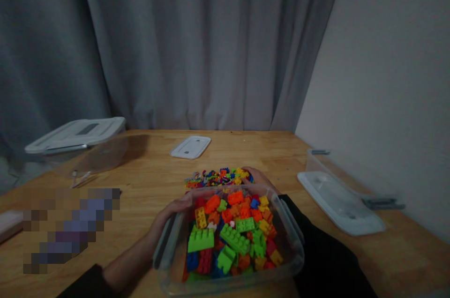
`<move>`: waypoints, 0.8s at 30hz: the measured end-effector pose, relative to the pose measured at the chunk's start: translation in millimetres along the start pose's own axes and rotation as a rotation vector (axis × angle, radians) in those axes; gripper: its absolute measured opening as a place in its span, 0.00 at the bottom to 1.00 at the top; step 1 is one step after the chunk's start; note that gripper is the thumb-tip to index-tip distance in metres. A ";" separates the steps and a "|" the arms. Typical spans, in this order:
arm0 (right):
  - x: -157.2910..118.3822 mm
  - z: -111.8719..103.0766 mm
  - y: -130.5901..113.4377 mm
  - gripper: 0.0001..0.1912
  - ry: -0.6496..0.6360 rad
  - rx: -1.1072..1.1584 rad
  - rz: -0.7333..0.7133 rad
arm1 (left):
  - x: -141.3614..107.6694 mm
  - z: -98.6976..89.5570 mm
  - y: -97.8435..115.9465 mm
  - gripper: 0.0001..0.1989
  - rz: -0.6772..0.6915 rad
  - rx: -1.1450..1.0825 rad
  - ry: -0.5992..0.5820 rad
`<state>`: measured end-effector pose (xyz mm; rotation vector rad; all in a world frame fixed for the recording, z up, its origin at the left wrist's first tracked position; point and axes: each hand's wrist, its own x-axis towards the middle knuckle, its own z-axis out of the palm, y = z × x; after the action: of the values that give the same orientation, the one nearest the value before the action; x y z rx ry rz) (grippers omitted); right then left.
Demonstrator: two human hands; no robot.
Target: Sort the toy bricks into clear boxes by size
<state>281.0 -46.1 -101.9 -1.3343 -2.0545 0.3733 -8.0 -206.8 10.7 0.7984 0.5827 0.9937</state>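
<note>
A clear plastic box (232, 284) with grey side latches stands right in front of me, holding many toy building bricks (235, 238) in green, orange, red, yellow and blue. My left hand (180, 204) is at its far left corner, the fingers bent around behind the far wall and partly hidden by it. Beyond the box lies a pile of smaller colourful bricks (211, 178). At the pile's right end, my right hand (258, 177) curls around some yellow and blue bricks. The box hides the lower part of that hand.
On the left stands a clear bin with a white lid (84, 131). Another white lid (191, 147) lies flat at the back. To the right are an open clear container (337, 171) and a whitish lid (341, 204) near the wall. A blurred-out patch (73, 227) covers something at left.
</note>
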 end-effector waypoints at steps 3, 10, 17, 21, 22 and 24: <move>-2.0 2.7 1.7 0.24 0.023 -0.003 -0.005 | 5.6 -14.9 -5.6 0.14 -0.015 0.020 -0.038; -3.1 5.1 7.4 0.24 0.047 -0.015 -0.041 | 6.5 -20.2 -7.8 0.20 -0.017 0.010 -0.079; -3.4 5.4 7.3 0.24 0.102 -0.012 0.004 | 8.8 -27.2 -8.8 0.21 -0.044 0.003 -0.118; -3.6 3.9 10.0 0.21 0.126 -0.024 0.058 | 6.7 -19.9 -6.8 0.15 -0.036 -0.012 -0.078; -3.4 3.3 10.8 0.21 0.125 -0.027 0.066 | 5.2 -16.1 -5.6 0.14 -0.036 -0.008 -0.067; -2.8 1.8 11.5 0.20 0.119 -0.032 0.070 | 2.3 -8.9 -3.3 0.13 -0.032 -0.007 -0.061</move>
<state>288.7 -43.3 -110.7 -1.4161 -1.9271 0.2861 -11.9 -203.0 2.7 0.8083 0.5378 0.9387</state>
